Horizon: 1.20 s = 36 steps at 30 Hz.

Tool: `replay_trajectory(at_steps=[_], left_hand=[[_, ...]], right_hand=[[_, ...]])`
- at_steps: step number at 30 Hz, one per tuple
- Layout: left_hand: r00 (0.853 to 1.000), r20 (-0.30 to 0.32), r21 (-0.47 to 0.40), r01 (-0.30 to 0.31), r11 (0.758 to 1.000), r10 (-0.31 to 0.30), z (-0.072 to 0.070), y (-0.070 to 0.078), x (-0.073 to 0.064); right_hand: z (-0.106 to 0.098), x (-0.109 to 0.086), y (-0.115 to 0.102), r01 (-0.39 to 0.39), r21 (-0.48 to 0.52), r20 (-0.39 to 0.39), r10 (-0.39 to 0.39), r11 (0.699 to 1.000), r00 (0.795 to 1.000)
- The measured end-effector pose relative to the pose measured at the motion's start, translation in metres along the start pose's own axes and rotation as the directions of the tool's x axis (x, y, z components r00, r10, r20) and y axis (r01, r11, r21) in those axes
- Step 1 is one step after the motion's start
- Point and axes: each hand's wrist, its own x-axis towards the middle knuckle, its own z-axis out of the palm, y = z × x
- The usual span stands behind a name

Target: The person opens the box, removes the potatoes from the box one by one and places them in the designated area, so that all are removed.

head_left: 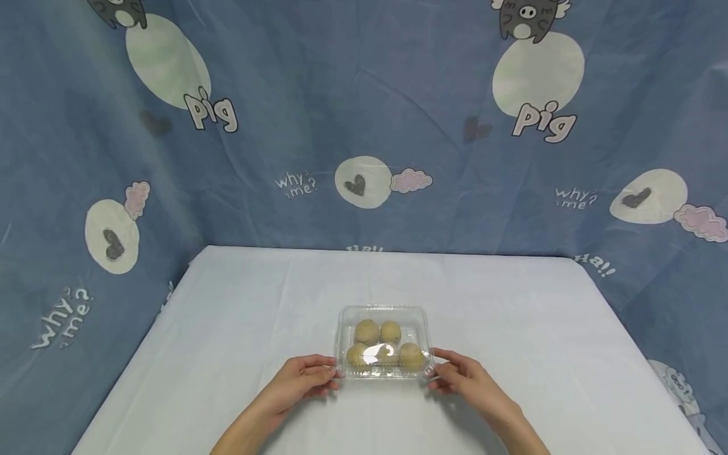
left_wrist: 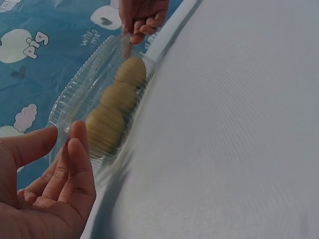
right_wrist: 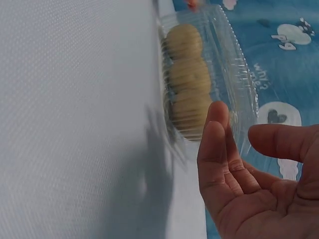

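Note:
A clear plastic clamshell box [head_left: 355, 313] is at the middle of the white table, its lid down. Inside are several round, tan, potato-like balls [head_left: 366, 332], two behind and the others along the front. My left hand [head_left: 304, 379] pinches the box's front left corner between thumb and fingers. At the front right corner my right hand [head_left: 463, 379] grips the rim the same way. Three of the balls [left_wrist: 118, 97] show in a row through the box wall in the left wrist view. In the right wrist view the thumb and fingers [right_wrist: 213, 149] stand on either side of the rim.
A white cloth [head_left: 256, 303] covers the table. Behind it and along both sides hangs a blue curtain [head_left: 318, 114] printed with pigs, hearts and words. The table's back edge [head_left: 455, 254] meets this curtain. Shadows of the hands fall on the cloth near the front.

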Motion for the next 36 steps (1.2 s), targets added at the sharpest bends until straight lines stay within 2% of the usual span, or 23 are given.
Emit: replay_trajectory(at_steps=[9, 19, 25, 36], left_hand=[[1.000, 0.021, -0.036, 0.005, 0.999, -0.004, 0.002, -0.002, 0.001], [0.999, 0.034, -0.023, 0.017, 1.000, -0.016, 0.000, -0.004, 0.001], [0.999, 0.031, -0.045, 0.030, 0.999, -0.028, 0.000, -0.005, 0.003], [0.999, 0.016, -0.034, 0.035, 0.999, -0.035, 0.003, -0.004, 0.004]], right_hand=[[-0.003, 0.001, 0.000, -0.008, 0.012, 0.024, 0.008, 1.000, 1.000], [-0.005, 0.004, 0.008, -0.007, 0.059, 0.030, 0.005, 0.998, 1.000], [-0.007, 0.006, 0.015, -0.006, 0.093, 0.037, 0.002, 0.996, 0.999], [-0.013, 0.008, 0.020, -0.005, 0.172, 0.058, -0.005, 0.985, 0.998]])
